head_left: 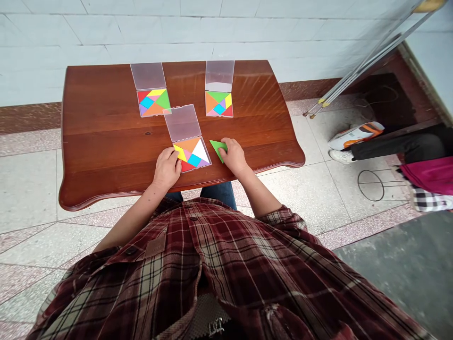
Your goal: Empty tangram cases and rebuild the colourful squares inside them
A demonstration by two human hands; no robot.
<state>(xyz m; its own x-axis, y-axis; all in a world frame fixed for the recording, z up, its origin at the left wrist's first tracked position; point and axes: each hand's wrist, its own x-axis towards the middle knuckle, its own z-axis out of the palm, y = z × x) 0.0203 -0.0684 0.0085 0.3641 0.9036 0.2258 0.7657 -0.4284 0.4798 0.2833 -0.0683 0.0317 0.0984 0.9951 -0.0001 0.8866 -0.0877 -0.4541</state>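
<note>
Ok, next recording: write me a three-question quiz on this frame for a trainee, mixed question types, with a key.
1. Multiple choice: which hand is on the loose green tangram triangle? A) left only B) right only C) both
2. Fill in: in the nearest tangram case, the square piece is ____.
3. True or false: that same case is shut.

Key:
1. B, the right hand.
2. Blue.
3. False; its transparent lid is open.

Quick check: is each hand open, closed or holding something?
Left hand: at the nearest puzzle tray's left side; grip can't be told.
Right hand: closed, holding the green triangle.
</note>
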